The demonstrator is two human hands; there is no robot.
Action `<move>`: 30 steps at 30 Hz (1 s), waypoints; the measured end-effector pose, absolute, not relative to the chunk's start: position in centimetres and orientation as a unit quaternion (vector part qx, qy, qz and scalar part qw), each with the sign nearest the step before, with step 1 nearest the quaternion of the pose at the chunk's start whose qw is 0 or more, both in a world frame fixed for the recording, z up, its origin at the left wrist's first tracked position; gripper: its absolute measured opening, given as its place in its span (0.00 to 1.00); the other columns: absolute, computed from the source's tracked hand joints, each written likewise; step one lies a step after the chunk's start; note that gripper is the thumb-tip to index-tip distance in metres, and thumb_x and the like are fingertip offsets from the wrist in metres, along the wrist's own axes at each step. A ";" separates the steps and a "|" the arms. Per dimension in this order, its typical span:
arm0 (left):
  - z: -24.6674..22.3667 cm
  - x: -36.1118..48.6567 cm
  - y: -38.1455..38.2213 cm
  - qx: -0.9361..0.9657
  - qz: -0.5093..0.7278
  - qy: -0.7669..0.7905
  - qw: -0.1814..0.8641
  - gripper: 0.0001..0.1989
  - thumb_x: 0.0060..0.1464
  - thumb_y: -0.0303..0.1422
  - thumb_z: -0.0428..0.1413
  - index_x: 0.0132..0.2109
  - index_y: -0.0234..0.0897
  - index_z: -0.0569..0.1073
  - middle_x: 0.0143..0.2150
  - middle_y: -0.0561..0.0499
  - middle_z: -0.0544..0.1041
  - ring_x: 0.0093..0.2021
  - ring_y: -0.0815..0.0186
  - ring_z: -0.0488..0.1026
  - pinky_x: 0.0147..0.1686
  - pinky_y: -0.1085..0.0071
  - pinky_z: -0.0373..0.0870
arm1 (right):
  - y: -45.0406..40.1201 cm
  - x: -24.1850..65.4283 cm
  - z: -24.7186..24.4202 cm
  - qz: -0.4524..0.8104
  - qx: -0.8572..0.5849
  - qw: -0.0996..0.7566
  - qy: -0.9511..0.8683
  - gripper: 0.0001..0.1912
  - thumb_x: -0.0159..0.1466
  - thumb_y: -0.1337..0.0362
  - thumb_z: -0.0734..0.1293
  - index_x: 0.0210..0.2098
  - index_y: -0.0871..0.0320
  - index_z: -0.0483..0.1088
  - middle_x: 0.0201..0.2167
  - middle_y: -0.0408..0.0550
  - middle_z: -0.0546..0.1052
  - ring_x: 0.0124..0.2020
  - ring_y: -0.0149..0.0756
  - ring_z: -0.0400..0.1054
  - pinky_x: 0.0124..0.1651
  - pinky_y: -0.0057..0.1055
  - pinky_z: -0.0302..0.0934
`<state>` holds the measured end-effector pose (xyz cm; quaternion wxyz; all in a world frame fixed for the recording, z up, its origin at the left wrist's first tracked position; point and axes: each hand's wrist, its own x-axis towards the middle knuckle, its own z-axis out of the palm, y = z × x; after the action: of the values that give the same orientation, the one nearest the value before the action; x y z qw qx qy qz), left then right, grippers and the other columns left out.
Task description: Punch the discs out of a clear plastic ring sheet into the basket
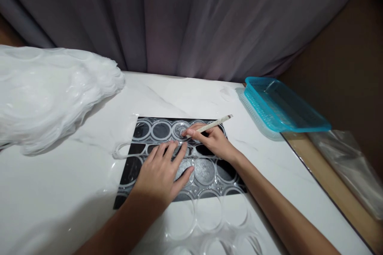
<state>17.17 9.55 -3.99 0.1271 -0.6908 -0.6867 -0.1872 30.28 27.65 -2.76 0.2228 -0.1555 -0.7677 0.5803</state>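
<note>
A clear plastic sheet with rows of round ring shapes (209,209) lies over a black rectangular mat (162,130) on the table. My right hand (217,141) is closed round a pale, slim pen-shaped tool (215,122). Its lower end points at a ring in the far row; the tip is hidden by my fingers. My left hand (160,171) rests palm down on the sheet with its fingers spread, holding nothing. A narrow plastic strip with a rounded loop (121,151) lies across the mat, partly under my left fingers, and sticks out past the left edge.
A thick pile of translucent plastic sheets (54,91) stands on the white table (167,87) at the left. A blue plastic basket (269,115) sits at the right edge, with a clear plastic bag (347,163) lying beyond it. A grey curtain (179,20) hangs along the back.
</note>
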 end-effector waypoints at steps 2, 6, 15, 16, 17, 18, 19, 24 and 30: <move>-4.0 17.1 9.5 -0.689 -0.187 -0.688 0.126 0.23 0.68 0.41 0.54 0.63 0.32 0.75 0.56 0.37 0.77 0.55 0.47 0.72 0.53 0.50 0.72 | 27.7 30.3 -2.9 0.582 -0.154 0.222 -0.767 0.12 0.74 0.55 0.68 0.46 0.52 0.83 0.47 0.51 0.81 0.51 0.42 0.76 0.59 0.43 0.68; -4.0 17.2 9.5 -0.689 -0.187 -0.689 0.121 0.23 0.68 0.41 0.54 0.63 0.32 0.75 0.56 0.37 0.77 0.55 0.47 0.72 0.53 0.51 0.71 | 27.6 30.3 -2.9 0.574 -0.159 0.223 -0.772 0.10 0.74 0.57 0.69 0.45 0.54 0.82 0.46 0.50 0.81 0.51 0.42 0.76 0.58 0.42 0.69; -4.1 17.1 9.3 -0.682 -0.209 -0.694 0.099 0.19 0.68 0.40 0.56 0.58 0.33 0.78 0.56 0.38 0.75 0.55 0.46 0.71 0.54 0.50 0.72 | 26.5 31.4 -2.3 0.188 -0.013 0.220 -0.957 0.15 0.78 0.64 0.63 0.61 0.57 0.74 0.56 0.51 0.79 0.51 0.43 0.74 0.52 0.44 0.71; -4.0 17.1 9.2 -0.680 -0.212 -0.696 0.088 0.18 0.67 0.40 0.56 0.57 0.34 0.78 0.56 0.38 0.75 0.55 0.47 0.71 0.54 0.50 0.72 | 26.4 31.5 -2.3 0.126 0.001 0.217 -0.968 0.17 0.78 0.65 0.63 0.63 0.60 0.72 0.57 0.53 0.79 0.51 0.44 0.74 0.52 0.44 0.71; -3.9 17.0 9.2 -0.679 -0.216 -0.698 0.077 0.17 0.67 0.39 0.56 0.57 0.35 0.78 0.56 0.39 0.75 0.55 0.47 0.70 0.54 0.50 0.72 | 26.3 31.5 -2.3 0.075 0.009 0.215 -0.974 0.18 0.78 0.66 0.62 0.65 0.63 0.70 0.58 0.54 0.78 0.52 0.44 0.74 0.52 0.44 0.72; -3.8 17.0 9.1 -0.678 -0.219 -0.699 0.066 0.17 0.67 0.39 0.56 0.57 0.36 0.78 0.56 0.40 0.75 0.55 0.48 0.70 0.54 0.51 0.72 | 26.2 31.5 -2.3 0.034 0.015 0.208 -0.977 0.18 0.79 0.67 0.62 0.65 0.64 0.69 0.58 0.56 0.78 0.52 0.45 0.74 0.52 0.44 0.72; -3.7 16.9 9.1 -0.677 -0.221 -0.700 0.055 0.16 0.67 0.39 0.56 0.57 0.37 0.78 0.57 0.41 0.75 0.55 0.49 0.70 0.55 0.51 0.72 | 26.1 31.3 -2.2 0.004 0.020 0.199 -0.980 0.18 0.78 0.68 0.61 0.65 0.66 0.69 0.58 0.57 0.78 0.53 0.45 0.74 0.52 0.43 0.72; -2.7 16.8 9.2 -0.677 -0.211 -0.704 0.032 0.18 0.69 0.40 0.56 0.60 0.38 0.76 0.58 0.41 0.75 0.57 0.49 0.70 0.55 0.50 0.73 | 26.4 30.2 -1.3 -0.040 0.015 0.183 -0.982 0.17 0.78 0.69 0.62 0.63 0.68 0.70 0.53 0.58 0.80 0.50 0.47 0.75 0.50 0.43 0.72; -1.7 17.0 8.8 -0.673 -0.188 -0.715 0.018 0.23 0.69 0.42 0.56 0.66 0.39 0.73 0.61 0.41 0.74 0.60 0.48 0.70 0.56 0.49 0.73 | 28.4 29.3 -0.5 0.157 -0.068 0.291 -0.942 0.16 0.78 0.64 0.63 0.61 0.58 0.74 0.55 0.54 0.80 0.51 0.43 0.76 0.53 0.41 0.71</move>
<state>17.02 8.80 -1.73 0.0183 -0.6729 -0.7152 -0.1881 29.34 28.44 -0.45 0.2906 -0.0676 -0.9415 0.1567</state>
